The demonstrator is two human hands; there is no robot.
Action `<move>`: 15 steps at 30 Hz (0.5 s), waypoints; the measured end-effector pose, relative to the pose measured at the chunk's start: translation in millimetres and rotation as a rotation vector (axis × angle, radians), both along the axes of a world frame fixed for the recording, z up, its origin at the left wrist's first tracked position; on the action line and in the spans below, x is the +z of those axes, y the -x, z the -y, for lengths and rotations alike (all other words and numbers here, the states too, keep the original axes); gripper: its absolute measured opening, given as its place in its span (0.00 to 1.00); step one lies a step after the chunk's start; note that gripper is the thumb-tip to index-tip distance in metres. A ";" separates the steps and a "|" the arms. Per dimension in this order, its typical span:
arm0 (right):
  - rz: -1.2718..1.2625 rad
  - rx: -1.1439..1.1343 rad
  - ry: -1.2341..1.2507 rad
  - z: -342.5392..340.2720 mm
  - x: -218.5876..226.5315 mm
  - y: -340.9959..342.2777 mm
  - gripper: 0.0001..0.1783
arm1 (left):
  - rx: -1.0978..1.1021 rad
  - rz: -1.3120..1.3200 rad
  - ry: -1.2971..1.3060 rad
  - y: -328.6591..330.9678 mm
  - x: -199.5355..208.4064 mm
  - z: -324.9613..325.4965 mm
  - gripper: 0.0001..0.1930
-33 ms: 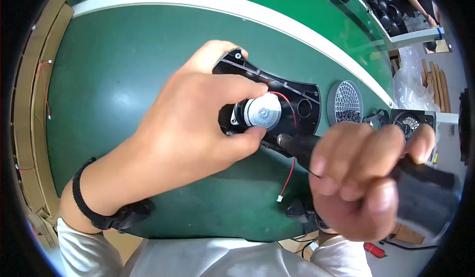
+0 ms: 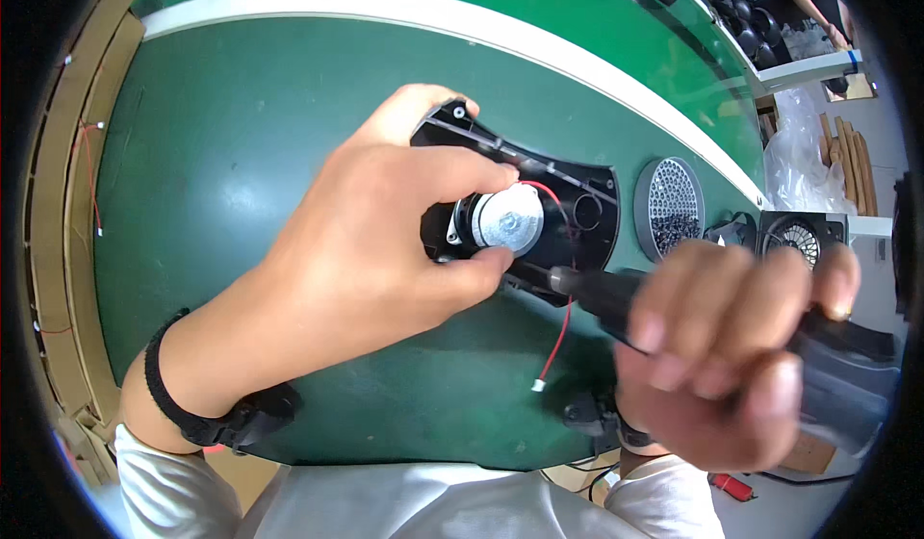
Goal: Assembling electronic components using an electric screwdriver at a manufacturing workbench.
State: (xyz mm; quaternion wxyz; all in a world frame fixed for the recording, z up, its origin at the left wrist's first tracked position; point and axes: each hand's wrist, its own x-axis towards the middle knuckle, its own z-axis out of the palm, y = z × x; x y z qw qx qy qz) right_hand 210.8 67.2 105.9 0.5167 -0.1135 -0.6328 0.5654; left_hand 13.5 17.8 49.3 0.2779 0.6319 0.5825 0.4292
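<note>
My left hand (image 2: pixel 356 221) is closed over a black plastic housing (image 2: pixel 582 178) held above the green bench. Its thumb and forefinger grip a small round speaker (image 2: pixel 510 221) with a silver back, seated inside the housing. From the speaker a red wire (image 2: pixel 553 346) runs across the housing and hangs over its near edge, ending in a white plug. To the right, my right hand (image 2: pixel 722 356) is wrapped round a black electric screwdriver (image 2: pixel 606 298). The screwdriver's nose points left, close to the housing's near edge; whether it touches cannot be made out.
A round grey tray (image 2: pixel 671 192) holding small dark screws stands right of the housing. Beyond it lies a black fan-like part (image 2: pixel 794 236). A white strip (image 2: pixel 385 0) crosses the far bench, and cardboard (image 2: pixel 82 250) lines the left edge. Another person (image 2: pixel 813 5) is at the far right.
My right hand and the screwdriver have shifted slightly to the right, away from the housing. The left hand keeps its grip, with the housing nearly in place.
</note>
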 end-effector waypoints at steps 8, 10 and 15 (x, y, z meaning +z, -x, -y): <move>-0.184 -0.240 -0.056 -33.1 45.2 -60.3 0.08 | -0.038 -0.277 -0.043 25.3 15.5 -6.5 0.22; -0.179 -0.203 -0.078 -45.5 36.8 -72.3 0.11 | -0.054 -0.241 -0.022 27.2 19.2 -7.5 0.22; -0.084 -0.228 -0.032 -57.9 18.1 -85.4 0.11 | -0.196 -0.058 0.182 52.4 23.5 -7.2 0.18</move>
